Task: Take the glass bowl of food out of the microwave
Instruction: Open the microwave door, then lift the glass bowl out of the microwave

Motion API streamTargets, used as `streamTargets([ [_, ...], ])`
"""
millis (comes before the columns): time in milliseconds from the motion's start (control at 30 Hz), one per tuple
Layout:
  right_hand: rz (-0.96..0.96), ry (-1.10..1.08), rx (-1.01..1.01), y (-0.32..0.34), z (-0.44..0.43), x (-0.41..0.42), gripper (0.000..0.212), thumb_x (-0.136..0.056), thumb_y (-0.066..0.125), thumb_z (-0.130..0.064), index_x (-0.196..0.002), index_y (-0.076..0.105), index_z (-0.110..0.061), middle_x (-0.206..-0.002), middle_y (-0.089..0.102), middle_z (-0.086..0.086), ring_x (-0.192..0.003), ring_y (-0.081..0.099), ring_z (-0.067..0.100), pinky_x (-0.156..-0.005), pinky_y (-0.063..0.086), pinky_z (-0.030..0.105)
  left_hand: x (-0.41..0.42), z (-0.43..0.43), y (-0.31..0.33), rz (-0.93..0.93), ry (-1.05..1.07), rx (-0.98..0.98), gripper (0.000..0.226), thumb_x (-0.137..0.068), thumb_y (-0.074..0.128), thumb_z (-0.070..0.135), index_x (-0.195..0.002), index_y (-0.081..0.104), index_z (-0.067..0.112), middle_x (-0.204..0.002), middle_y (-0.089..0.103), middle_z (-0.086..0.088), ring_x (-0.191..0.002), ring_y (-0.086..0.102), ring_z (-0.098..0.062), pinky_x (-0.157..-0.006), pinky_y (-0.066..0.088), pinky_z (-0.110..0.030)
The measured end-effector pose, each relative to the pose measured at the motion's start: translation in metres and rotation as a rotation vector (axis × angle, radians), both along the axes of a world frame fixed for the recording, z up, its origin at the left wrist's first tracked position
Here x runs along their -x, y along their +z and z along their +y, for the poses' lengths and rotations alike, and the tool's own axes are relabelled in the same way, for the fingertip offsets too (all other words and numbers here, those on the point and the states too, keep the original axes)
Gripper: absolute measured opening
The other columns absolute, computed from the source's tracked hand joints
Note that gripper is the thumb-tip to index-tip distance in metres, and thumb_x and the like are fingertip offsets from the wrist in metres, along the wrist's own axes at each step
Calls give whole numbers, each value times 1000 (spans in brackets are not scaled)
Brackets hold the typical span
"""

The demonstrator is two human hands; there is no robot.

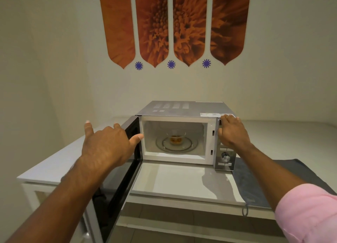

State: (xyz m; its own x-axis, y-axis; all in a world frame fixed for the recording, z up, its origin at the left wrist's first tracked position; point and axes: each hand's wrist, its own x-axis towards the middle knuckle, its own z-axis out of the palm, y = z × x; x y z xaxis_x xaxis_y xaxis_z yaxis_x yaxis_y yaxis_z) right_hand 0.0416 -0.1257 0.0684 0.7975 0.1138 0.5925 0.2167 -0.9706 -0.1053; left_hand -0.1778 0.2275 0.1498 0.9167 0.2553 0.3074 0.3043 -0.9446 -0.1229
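A silver microwave (pixel 182 108) stands on a white counter (pixel 182 180), and its dark door (pixel 116 178) is swung wide to the left. Inside, a small glass bowl (pixel 176 138) with orange-brown food sits on the round glass turntable (pixel 189 145). My left hand (pixel 107 144) hovers in front of the door's top edge with fingers spread, the thumb pointing toward the cavity; it holds nothing. My right hand (pixel 232 131) lies flat against the top right corner of the microwave, over the control panel (pixel 225 158), gripping nothing.
A dark grey cloth (pixel 255 184) lies on the counter under and to the right of the microwave, hanging over the front edge. A wall with orange flower artwork (pixel 173 25) rises behind. Bare counter stretches in front of the cavity. The counter's left corner (pixel 20 178) is near the door.
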Motion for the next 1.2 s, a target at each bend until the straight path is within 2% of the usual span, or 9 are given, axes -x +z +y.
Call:
streamTargets([
  [133, -82, 22, -58, -8, 3, 0, 43, -90, 40, -31, -127, 53, -12, -126, 61, 11, -118, 54, 28, -114, 39, 47, -9, -9, -13, -91, 8, -48, 105, -89, 8, 85, -155, 43, 11, -136, 72, -8, -137, 60, -30, -130, -2, -63],
  [233, -207, 66, -146, -24, 12, 6, 45, -90, 51, -23, -133, 54, -9, -133, 61, 13, -124, 55, 30, -113, 41, 46, -30, -29, -26, -205, -124, 28, 96, -91, 17, 84, -143, 56, 13, -133, 72, -10, -131, 61, -30, -126, 26, -57],
  [300, -256, 142, -205, -37, 21, 14, 43, -88, 54, -21, -129, 61, -10, -132, 62, 12, -124, 58, 30, -107, 45, 44, -49, -47, -39, -287, -274, 302, 80, -96, 36, 76, -137, 65, 14, -123, 76, -11, -116, 68, -29, -108, 50, -46],
  [433, -120, 348, -332, -57, 42, 18, 34, -88, 54, -15, -120, 63, -13, -126, 62, 8, -114, 59, 22, -97, 53, 39, -97, -73, -80, -515, -374, 816, 39, -101, 65, 40, -124, 77, 11, -113, 79, -4, -100, 70, -14, -87, 55, -29],
  [567, 147, 455, -496, -68, 58, 5, 46, -100, 49, -15, -146, 51, -16, -152, 50, 5, -139, 47, 20, -111, 35, 26, -150, -86, -122, -494, -262, 1174, 37, -103, 63, 30, -134, 71, 11, -126, 76, -5, -116, 69, -19, -97, 53, -31],
  [833, 477, 479, -722, -68, 92, -32, 62, -107, 40, -27, -164, 19, -16, -171, 20, 4, -158, 21, 24, -124, 22, 39, -212, -115, -158, -413, -84, 1527, 56, -109, 52, 33, -160, 42, 15, -165, 47, -6, -151, 44, -28, -121, 36, -42],
  [933, 557, 433, -833, -66, 104, -49, 52, -108, 40, -26, -157, 32, -12, -151, 44, 6, -138, 46, 27, -111, 40, 39, -235, -116, -162, -411, -65, 1570, 54, -110, 49, 33, -160, 42, 14, -162, 49, -4, -150, 44, -26, -120, 35, -42],
  [1033, 629, 330, -936, -68, 112, -72, 18, -107, 41, -27, -105, 55, -14, -97, 53, 2, -89, 54, 18, -76, 48, 33, -260, -111, -163, -395, -39, 1618, 33, -109, 49, 33, -131, 67, 17, -134, 69, -3, -125, 61, -23, -99, 44, -37],
  [1200, 759, 170, -1131, -68, 124, -112, 23, -107, 41, -29, -91, 52, -18, -87, 52, 4, -71, 48, 13, -68, 40, 29, -301, -95, -165, -395, 3, 1670, 20, -105, 50, 27, -107, 69, 19, -106, 74, -12, -100, 68, -31, -90, 54, -46],
])
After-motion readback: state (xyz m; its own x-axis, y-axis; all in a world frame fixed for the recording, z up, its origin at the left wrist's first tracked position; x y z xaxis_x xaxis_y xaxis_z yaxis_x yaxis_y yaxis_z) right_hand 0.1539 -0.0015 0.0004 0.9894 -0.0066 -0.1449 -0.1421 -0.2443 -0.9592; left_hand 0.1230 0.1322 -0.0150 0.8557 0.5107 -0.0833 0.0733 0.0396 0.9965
